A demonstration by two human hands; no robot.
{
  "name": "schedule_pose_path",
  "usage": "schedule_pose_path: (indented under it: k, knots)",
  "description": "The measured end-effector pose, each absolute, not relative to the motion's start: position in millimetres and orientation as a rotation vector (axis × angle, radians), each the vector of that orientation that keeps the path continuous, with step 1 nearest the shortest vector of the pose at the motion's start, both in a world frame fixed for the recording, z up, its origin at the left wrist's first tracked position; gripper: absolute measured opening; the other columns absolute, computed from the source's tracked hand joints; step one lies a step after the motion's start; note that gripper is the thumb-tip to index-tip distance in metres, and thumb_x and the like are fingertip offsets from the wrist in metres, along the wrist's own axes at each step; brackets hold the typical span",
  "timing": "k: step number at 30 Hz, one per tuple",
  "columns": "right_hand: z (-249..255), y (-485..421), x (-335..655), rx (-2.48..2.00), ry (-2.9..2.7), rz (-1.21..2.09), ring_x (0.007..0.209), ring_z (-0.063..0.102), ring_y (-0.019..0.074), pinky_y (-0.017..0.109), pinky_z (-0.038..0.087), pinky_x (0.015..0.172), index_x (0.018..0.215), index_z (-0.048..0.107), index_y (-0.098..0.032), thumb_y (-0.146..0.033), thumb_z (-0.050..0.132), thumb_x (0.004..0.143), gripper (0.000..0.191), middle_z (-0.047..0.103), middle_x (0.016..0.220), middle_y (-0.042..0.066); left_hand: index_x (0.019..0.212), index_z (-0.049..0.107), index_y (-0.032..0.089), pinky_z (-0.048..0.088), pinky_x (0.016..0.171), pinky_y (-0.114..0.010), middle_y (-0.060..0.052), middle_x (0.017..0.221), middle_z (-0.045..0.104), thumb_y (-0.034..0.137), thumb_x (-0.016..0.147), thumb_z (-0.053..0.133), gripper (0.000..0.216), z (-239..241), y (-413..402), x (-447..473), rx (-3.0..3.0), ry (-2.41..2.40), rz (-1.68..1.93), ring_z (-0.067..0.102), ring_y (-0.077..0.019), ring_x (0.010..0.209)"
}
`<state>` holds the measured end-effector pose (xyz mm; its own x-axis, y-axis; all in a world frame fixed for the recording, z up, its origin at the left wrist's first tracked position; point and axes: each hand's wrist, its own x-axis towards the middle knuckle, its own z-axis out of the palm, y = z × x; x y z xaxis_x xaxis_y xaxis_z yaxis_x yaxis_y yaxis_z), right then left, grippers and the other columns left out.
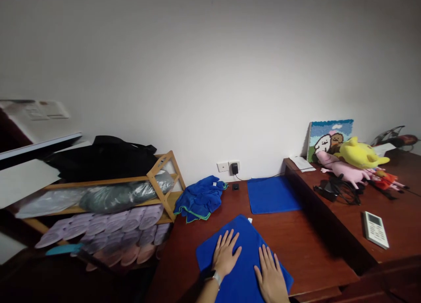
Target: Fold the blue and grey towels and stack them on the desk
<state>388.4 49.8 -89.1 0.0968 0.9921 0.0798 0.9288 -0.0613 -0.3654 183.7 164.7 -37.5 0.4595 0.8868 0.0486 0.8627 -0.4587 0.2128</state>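
A blue cloth point(245, 254) lies spread at an angle on the brown desk, its near part running out of view at the bottom. My left hand point(226, 254), with a watch on the wrist, rests flat on the left side of this cloth, fingers extended. On the right side, my right hand point(270, 274) is laid flat too, its fingers pointing away from me. Behind them is a crumpled heap of blue cloth point(200, 197) with green edging. Another blue cloth point(274, 195) lies flat by the wall.
A raised desk section point(342, 215) on the right bears plush toys point(358, 154), a dark adapter with cable point(332, 191) and a white remote point(376, 229). Left of the desk stands a wooden rack point(166, 176) with several slippers point(128, 219). A plug point(234, 168) sits in the wall socket.
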Motion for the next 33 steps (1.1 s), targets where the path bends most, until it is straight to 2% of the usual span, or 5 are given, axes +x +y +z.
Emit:
schedule_pose_path:
  k: [6, 12, 15, 23, 33]
  knots:
    - [-38.2, 79.5, 428.7, -1.895, -2.116, 0.515, 0.156, 0.018, 0.0231, 0.045, 0.015, 0.128, 0.161, 0.028, -0.025, -0.057, 0.02, 0.102, 0.067, 0.022, 0.168, -0.002, 0.159, 0.028, 0.037, 0.02, 0.126, -0.055, 0.004, 0.168, 0.026, 0.062, 0.101, 0.027, 0.063, -37.9, 155.1, 163.4, 2.337, 1.884, 0.154, 0.023, -0.027, 0.155]
    - [-50.2, 44.2, 455.4, -2.311, -1.615, 0.194, 0.125, 0.058, 0.034, 0.045, 0.045, 0.105, 0.132, 0.067, -0.02, -0.048, 0.034, 0.095, 0.057, 0.061, 0.14, 0.015, 0.151, 0.05, 0.026, 0.035, 0.117, -0.056, -0.009, 0.157, 0.049, 0.055, 0.102, 0.028, 0.061, -19.0, 153.3, 146.7, 2.345, 2.0, 0.103, 0.045, -0.0333, 0.144]
    - [-57.2, 31.2, 456.8, -2.33, -1.512, 0.272, 0.107, 0.066, 0.0327, 0.043, 0.051, 0.093, 0.111, 0.074, -0.023, -0.054, 0.036, 0.095, 0.052, 0.07, 0.118, 0.017, 0.148, 0.054, 0.029, 0.029, 0.123, -0.049, -0.005, 0.157, 0.049, 0.051, 0.101, 0.036, 0.055, -1.2, 171.0, 137.0, 2.494, 1.807, 0.092, 0.041, -0.0287, 0.147]
    - [-54.9, 74.4, 455.4, -2.133, -1.392, 0.634, 0.097, 0.074, 0.0259, 0.033, 0.052, 0.08, 0.104, 0.068, -0.026, -0.044, 0.041, 0.095, 0.033, 0.077, 0.104, 0.01, 0.159, 0.029, 0.039, 0.019, 0.127, -0.051, 0.004, 0.169, 0.023, 0.054, 0.102, 0.031, 0.058, -21.6, 175.9, 116.7, 2.397, 1.786, 0.07, 0.019, -0.0236, 0.156]
    - [-40.6, 161.1, 485.0, -2.134, -1.42, 0.573, 0.101, 0.072, 0.021, 0.029, 0.05, 0.08, 0.126, 0.056, -0.027, -0.033, 0.033, 0.099, 0.036, 0.074, 0.117, 0.008, 0.159, 0.032, 0.028, 0.02, 0.126, -0.058, -0.004, 0.167, 0.025, 0.054, 0.102, 0.031, 0.062, -46.4, 132.0, 153.8, 2.351, 2.036, 0.228, 0.023, -0.0326, 0.155]
